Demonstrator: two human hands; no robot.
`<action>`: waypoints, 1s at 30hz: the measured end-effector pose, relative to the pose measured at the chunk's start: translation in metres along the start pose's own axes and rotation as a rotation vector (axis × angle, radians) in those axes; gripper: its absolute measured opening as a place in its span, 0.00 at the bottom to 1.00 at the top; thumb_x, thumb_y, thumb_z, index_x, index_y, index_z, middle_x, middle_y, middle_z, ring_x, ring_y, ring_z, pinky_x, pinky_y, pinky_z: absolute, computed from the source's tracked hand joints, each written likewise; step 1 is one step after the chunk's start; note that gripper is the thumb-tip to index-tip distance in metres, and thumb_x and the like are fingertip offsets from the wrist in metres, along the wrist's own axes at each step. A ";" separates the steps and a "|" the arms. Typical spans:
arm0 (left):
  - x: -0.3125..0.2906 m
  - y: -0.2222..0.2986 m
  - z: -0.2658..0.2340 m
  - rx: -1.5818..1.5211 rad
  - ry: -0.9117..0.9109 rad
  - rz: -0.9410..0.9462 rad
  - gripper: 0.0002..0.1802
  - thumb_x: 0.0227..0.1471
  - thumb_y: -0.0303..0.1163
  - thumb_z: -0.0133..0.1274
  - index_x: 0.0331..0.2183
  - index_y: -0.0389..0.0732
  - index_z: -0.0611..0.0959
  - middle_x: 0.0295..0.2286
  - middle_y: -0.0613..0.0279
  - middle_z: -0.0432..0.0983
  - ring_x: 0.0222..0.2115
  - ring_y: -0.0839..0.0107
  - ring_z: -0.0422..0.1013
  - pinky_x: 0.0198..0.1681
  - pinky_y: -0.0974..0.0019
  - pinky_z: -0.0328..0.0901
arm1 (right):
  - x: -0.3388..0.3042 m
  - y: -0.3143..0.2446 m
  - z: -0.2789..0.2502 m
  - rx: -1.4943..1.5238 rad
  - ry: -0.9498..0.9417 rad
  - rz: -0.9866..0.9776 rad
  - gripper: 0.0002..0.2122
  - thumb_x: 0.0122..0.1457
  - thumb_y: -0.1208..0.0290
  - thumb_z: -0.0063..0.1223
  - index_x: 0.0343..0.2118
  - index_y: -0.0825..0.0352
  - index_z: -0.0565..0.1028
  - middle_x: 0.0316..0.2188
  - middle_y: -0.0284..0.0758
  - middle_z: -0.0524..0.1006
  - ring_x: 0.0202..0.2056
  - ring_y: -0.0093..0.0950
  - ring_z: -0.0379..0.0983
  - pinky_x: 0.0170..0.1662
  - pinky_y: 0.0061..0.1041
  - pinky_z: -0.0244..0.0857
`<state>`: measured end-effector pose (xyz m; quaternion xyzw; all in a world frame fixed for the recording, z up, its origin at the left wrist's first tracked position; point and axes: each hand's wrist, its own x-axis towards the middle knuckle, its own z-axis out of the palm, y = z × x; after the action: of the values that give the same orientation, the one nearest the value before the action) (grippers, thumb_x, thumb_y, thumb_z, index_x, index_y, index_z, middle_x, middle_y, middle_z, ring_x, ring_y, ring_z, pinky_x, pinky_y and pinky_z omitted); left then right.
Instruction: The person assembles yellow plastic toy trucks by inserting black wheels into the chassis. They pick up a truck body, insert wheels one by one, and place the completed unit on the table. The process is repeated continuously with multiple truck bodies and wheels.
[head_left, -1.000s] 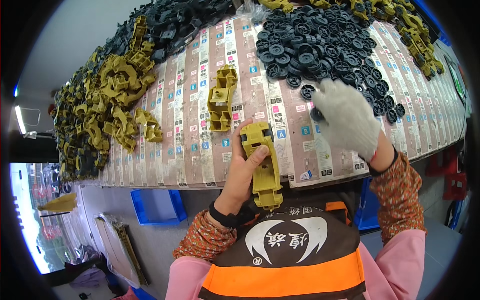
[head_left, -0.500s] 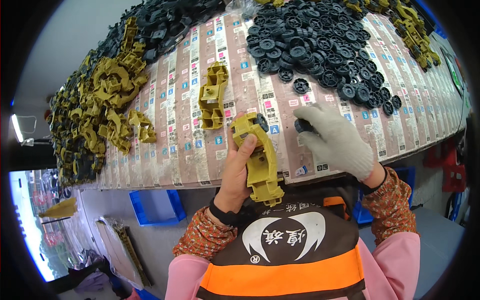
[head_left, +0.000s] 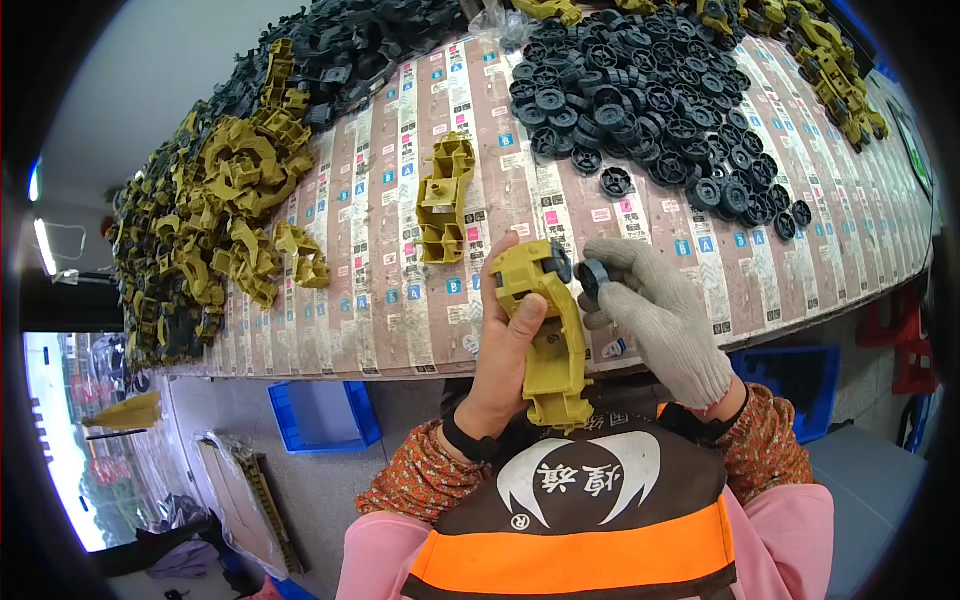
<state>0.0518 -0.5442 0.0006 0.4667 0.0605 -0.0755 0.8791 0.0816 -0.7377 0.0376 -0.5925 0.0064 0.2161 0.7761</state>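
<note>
My bare left hand (head_left: 503, 345) is closed round a yellow plastic toy car chassis (head_left: 556, 360), thumb on top, held over the table's near edge. One black wheel (head_left: 557, 263) sits at the chassis's far end. My gloved right hand (head_left: 655, 315) pinches another black toy wheel (head_left: 593, 277) just to the right of that end, with a small gap between wheel and chassis. Another yellow chassis (head_left: 444, 205) lies on the table beyond my left hand. Farther off, to the right, spreads a heap of black wheels (head_left: 655, 110).
Yellow chassis parts (head_left: 225, 190) pile up along the table's left side, with dark plastic parts (head_left: 350, 40) behind them. More yellow parts (head_left: 840, 95) lie at the far right. Below the table edge are blue bins (head_left: 325, 415) and a red stool (head_left: 915, 350).
My right hand has brought its wheel left, close to the chassis, and the wheel is turned more on edge. The view has shifted slightly.
</note>
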 end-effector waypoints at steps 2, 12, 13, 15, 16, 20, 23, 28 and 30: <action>0.002 0.002 -0.003 -0.037 0.050 0.027 0.41 0.68 0.43 0.58 0.73 0.54 0.57 0.56 0.63 0.72 0.50 0.70 0.76 0.51 0.61 0.77 | -0.005 -0.005 -0.002 -0.037 -0.028 0.034 0.21 0.67 0.77 0.53 0.62 0.73 0.70 0.48 0.35 0.76 0.45 0.22 0.75 0.51 0.25 0.74; 0.014 0.014 -0.003 -0.029 0.139 0.192 0.39 0.67 0.38 0.60 0.70 0.55 0.57 0.52 0.64 0.71 0.47 0.71 0.74 0.48 0.62 0.77 | -0.021 0.011 0.005 -0.045 -0.180 0.087 0.22 0.65 0.80 0.53 0.62 0.75 0.70 0.53 0.40 0.77 0.48 0.27 0.80 0.55 0.27 0.73; 0.014 0.013 -0.002 -0.008 0.142 0.203 0.39 0.67 0.37 0.60 0.70 0.55 0.57 0.51 0.64 0.71 0.47 0.71 0.73 0.48 0.62 0.77 | -0.022 0.013 0.005 -0.061 -0.171 0.084 0.22 0.65 0.80 0.53 0.62 0.75 0.70 0.52 0.40 0.78 0.47 0.26 0.80 0.54 0.27 0.73; 0.013 0.012 -0.003 -0.015 0.140 0.244 0.40 0.67 0.36 0.60 0.70 0.54 0.57 0.52 0.63 0.71 0.48 0.72 0.73 0.50 0.63 0.76 | -0.022 0.017 0.006 -0.093 -0.152 0.079 0.22 0.65 0.79 0.53 0.62 0.75 0.70 0.50 0.39 0.79 0.46 0.26 0.80 0.53 0.27 0.74; 0.013 0.011 -0.003 -0.020 0.139 0.267 0.40 0.67 0.35 0.60 0.70 0.54 0.57 0.52 0.63 0.71 0.48 0.72 0.73 0.50 0.63 0.75 | -0.023 0.015 0.007 -0.137 -0.143 0.080 0.22 0.65 0.79 0.54 0.62 0.75 0.70 0.48 0.40 0.80 0.45 0.27 0.80 0.52 0.28 0.75; 0.014 0.009 -0.001 0.065 0.190 0.432 0.43 0.64 0.33 0.63 0.71 0.51 0.57 0.54 0.62 0.71 0.49 0.71 0.73 0.54 0.64 0.72 | -0.029 0.018 0.012 -0.478 -0.108 -0.180 0.23 0.64 0.80 0.53 0.62 0.75 0.69 0.42 0.46 0.82 0.41 0.36 0.83 0.48 0.33 0.76; 0.014 0.017 0.005 0.085 0.176 0.561 0.49 0.59 0.31 0.68 0.71 0.47 0.56 0.55 0.60 0.70 0.52 0.69 0.72 0.56 0.64 0.70 | -0.032 0.022 0.015 -0.646 -0.092 -0.356 0.24 0.62 0.82 0.51 0.62 0.75 0.69 0.42 0.53 0.81 0.41 0.48 0.82 0.47 0.38 0.75; 0.008 0.015 0.010 0.173 0.214 0.739 0.52 0.56 0.28 0.68 0.71 0.44 0.53 0.57 0.59 0.68 0.54 0.67 0.69 0.58 0.62 0.67 | -0.024 0.015 0.021 -0.778 -0.144 -0.506 0.30 0.54 0.85 0.49 0.64 0.74 0.67 0.40 0.55 0.80 0.40 0.58 0.80 0.44 0.44 0.75; 0.010 0.011 0.009 0.136 0.223 0.778 0.52 0.56 0.28 0.68 0.71 0.44 0.53 0.58 0.59 0.67 0.54 0.68 0.69 0.58 0.62 0.67 | -0.023 -0.004 0.028 -0.862 -0.195 -0.298 0.31 0.52 0.81 0.52 0.63 0.74 0.67 0.40 0.56 0.80 0.38 0.53 0.82 0.41 0.43 0.76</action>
<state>0.0639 -0.5461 0.0132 0.5173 -0.0308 0.3100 0.7971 0.0555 -0.7206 0.0556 -0.8323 -0.2421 0.1398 0.4786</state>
